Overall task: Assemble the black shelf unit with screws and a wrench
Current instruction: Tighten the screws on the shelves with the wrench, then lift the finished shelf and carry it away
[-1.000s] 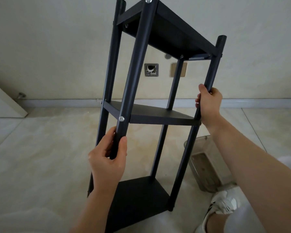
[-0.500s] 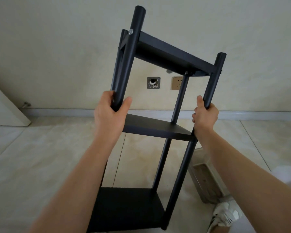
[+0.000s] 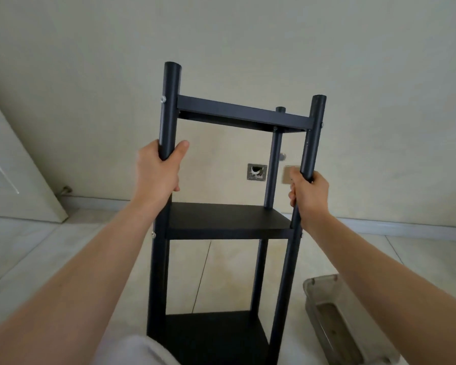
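Left of centre, our left hand (image 3: 157, 171) has fingers wrapped round the front-left post of the black shelf unit (image 3: 228, 222), which stands mid-frame on the floor (image 3: 37, 259). Right of centre, right hand (image 3: 309, 192) clenched on the front-right post. Clear bin (image 3: 324, 299) lower right. Best to grip evenly, set all feet flat, check wobble and screws (image 3: 163, 99).

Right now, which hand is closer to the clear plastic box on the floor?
The right hand. It grips the shelf's right front post, above the clear plastic box at lower right. The left hand grips the left front post, farther across the shelf.
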